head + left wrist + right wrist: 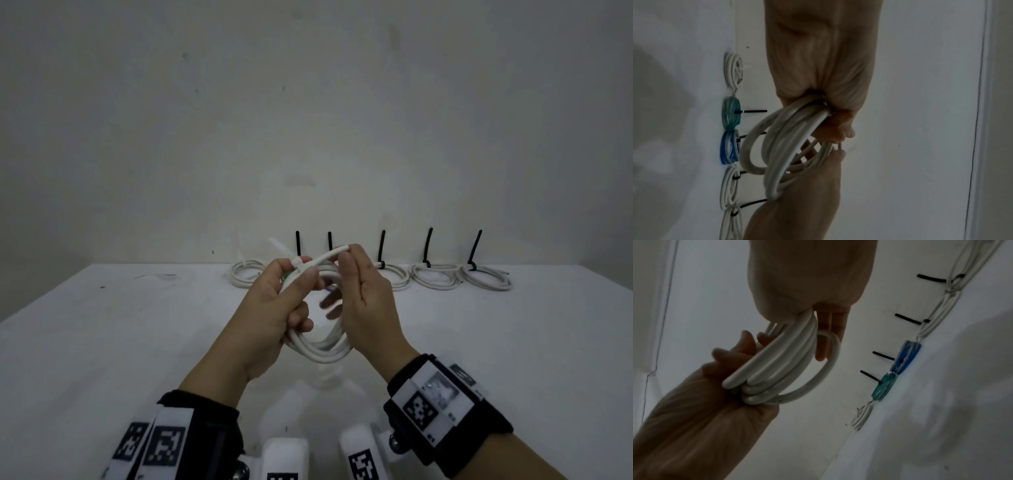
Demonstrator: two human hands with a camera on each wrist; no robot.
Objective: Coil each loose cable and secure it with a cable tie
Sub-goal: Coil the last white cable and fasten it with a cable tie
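A white cable coil hangs in the air above the white table, held by both hands. My left hand grips the coil's upper left side, thumb pressed on the strands. A white cable tie wraps the bundle beside that thumb, its tail pointing up and left. My right hand pinches the cable's free end at the top of the coil. In the left wrist view the coil runs out of my left hand. In the right wrist view the coil spans both hands.
Tied coils line the table's back edge by the wall: one white coil with a white tie, a green coil, a blue coil, and three white coils with upright black ties. Wrist cameras sit at the frame's bottom.
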